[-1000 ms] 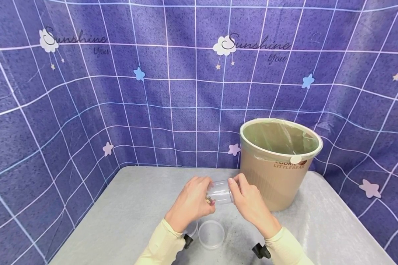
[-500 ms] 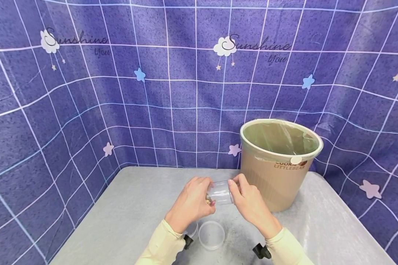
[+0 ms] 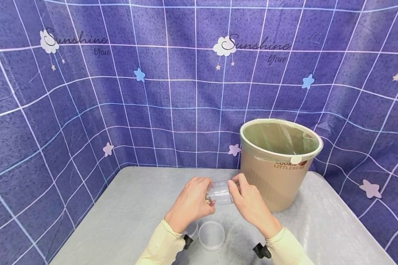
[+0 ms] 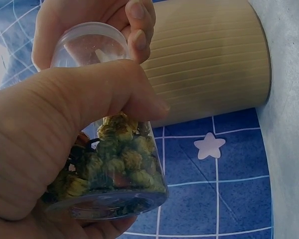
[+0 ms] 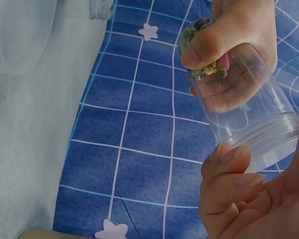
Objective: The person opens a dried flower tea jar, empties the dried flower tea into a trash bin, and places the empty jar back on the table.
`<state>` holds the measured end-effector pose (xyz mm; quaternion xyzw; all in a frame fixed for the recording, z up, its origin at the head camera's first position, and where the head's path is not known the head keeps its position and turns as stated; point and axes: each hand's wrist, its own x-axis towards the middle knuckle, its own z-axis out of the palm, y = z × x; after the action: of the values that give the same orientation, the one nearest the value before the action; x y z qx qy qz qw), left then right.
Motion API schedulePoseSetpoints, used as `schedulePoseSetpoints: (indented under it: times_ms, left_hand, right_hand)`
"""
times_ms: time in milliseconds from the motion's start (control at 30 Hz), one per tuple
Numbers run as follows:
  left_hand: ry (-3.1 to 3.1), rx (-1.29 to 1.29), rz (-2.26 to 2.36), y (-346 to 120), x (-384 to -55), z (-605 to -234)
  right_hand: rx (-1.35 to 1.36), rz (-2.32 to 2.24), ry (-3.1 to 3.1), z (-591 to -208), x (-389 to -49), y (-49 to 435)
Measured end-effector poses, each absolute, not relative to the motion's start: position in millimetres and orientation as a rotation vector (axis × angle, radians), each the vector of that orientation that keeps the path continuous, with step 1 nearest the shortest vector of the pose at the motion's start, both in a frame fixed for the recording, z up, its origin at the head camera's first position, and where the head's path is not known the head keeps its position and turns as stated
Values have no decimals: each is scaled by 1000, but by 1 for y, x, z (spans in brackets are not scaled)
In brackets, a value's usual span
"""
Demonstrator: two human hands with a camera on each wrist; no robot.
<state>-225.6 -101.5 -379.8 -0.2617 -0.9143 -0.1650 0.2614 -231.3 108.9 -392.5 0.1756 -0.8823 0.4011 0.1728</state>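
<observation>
A clear plastic jar point(image 3: 221, 192) is held tilted on its side between both hands, above the table. My left hand point(image 3: 193, 200) grips its base end, thumb across the wall in the left wrist view. Dried yellow-green flower buds point(image 4: 124, 159) are heaped at that end, and a pink bud point(image 5: 223, 61) shows among them in the right wrist view. My right hand point(image 3: 250, 202) has its fingers and thumb curled round the other end, at the clear lid point(image 5: 271, 162). Much of the left fingers is hidden behind the jar.
A beige bin point(image 3: 268, 184) with a green liner stands at the back right, close beyond my right hand. On the grey table point(image 3: 136, 206) sits a round clear container point(image 3: 211, 235); another clear rim point(image 3: 193, 229) is partly hidden by my left wrist.
The flower buds have shifted slightly at the jar's base end, with more of the pink one showing. Both hands keep their grip in nearly the same place.
</observation>
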Motion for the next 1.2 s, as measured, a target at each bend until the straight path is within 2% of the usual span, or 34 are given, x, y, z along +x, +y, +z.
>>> schedulePoseSetpoints:
  times_ms: [533, 1200]
  left_hand:
    - [-2513, -683, -478, -104, -225, -377]
    - [-2521, -678, -485, -103, -226, -378]
  right_hand:
    - [713, 1142, -2435, -390, -232, 116]
    - [828, 1175, -2487, -384, -230, 123]
